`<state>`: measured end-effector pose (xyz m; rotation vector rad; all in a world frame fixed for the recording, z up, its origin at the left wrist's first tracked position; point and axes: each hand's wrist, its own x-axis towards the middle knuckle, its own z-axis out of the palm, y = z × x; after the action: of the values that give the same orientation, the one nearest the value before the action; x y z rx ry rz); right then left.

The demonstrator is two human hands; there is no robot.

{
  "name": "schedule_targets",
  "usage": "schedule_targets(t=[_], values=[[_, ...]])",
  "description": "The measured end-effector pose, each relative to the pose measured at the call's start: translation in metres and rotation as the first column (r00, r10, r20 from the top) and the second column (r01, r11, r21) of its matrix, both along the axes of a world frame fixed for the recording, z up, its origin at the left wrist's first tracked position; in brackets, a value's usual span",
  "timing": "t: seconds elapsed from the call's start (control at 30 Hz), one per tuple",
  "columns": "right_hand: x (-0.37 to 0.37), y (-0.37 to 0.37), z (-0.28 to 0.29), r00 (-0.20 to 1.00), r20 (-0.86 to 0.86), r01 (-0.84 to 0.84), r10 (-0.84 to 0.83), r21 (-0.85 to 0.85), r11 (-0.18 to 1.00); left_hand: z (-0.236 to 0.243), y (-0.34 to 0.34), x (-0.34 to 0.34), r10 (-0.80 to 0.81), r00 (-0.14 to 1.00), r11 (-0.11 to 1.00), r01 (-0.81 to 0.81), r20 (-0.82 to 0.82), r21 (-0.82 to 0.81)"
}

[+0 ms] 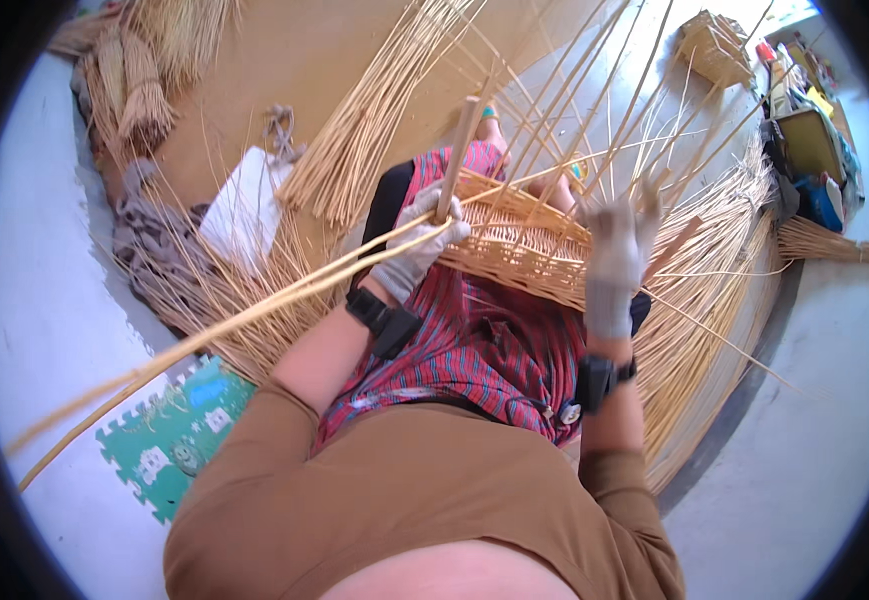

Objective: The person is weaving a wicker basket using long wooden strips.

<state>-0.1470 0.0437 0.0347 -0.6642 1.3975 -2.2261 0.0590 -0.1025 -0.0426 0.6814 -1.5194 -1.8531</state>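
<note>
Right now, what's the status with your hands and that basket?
Left hand in a grip on long canes at the basket rim. Right hand among the upright stakes, grip unclear. Basket on lap, half woven. Loose canes all round.

The right hand is blurred, so its grip is unclear. The basket is partly hidden behind both hands. The long canes run out into the dark rim.

Pale floor, green foam mat
</note>
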Motion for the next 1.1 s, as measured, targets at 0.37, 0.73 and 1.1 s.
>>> schedule_targets(t=[0.37, 0.73, 1.1], values=[[0.07, -0.052, -0.013, 0.774, -0.235, 0.035, 0.589, 0.943, 0.331, -0.017, -0.006, -0.003, -0.084, 0.992, 0.986, 0.096, -0.09, 0.137], [0.066, -0.057, -0.043, 0.37, -0.539, 0.323, 0.757, 0.838, 0.439, -0.019, -0.017, 0.011, -0.103, 0.989, 0.963, 0.127, -0.108, 0.237], [0.016, 0.071, -0.033, 0.925, 0.276, 0.202, -0.263, 0.23, 0.952, 0.078, 0.062, -0.024, -0.189, 0.922, 0.98, 0.199, 0.338, 0.005]])
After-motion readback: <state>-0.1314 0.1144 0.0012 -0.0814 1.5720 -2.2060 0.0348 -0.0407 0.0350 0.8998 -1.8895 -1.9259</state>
